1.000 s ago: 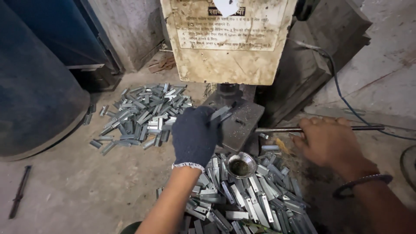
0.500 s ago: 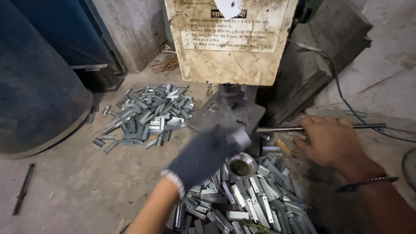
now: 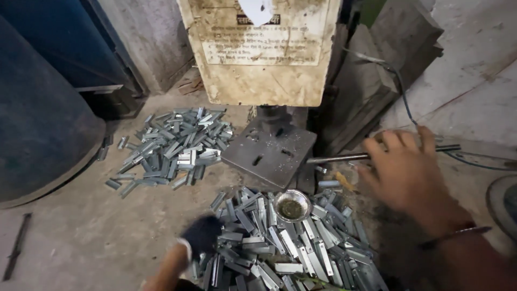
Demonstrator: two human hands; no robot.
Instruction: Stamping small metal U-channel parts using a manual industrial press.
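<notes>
My left hand (image 3: 202,237), in a dark glove, is down on the left edge of the near pile of flat metal strips (image 3: 285,250). It is blurred, and its fingers are hidden among the pieces. My bare right hand (image 3: 409,170) lies over a thin metal lever rod (image 3: 336,158) that sticks out to the right of the press. The press's grey base plate (image 3: 269,153) has slots in it and nothing on it. Its worn beige housing (image 3: 261,54) rises above. A small round metal bowl (image 3: 292,206) sits at the top of the near pile.
A second pile of metal strips (image 3: 172,145) lies on the concrete floor left of the base plate. A large dark blue drum (image 3: 37,124) stands at the far left. A cable (image 3: 401,91) runs down the grey slabs at right. A dark bar (image 3: 16,245) lies at bottom left.
My left hand has pulled back from the base plate and dropped down to the near pile. My right hand has stayed on the lever rod.
</notes>
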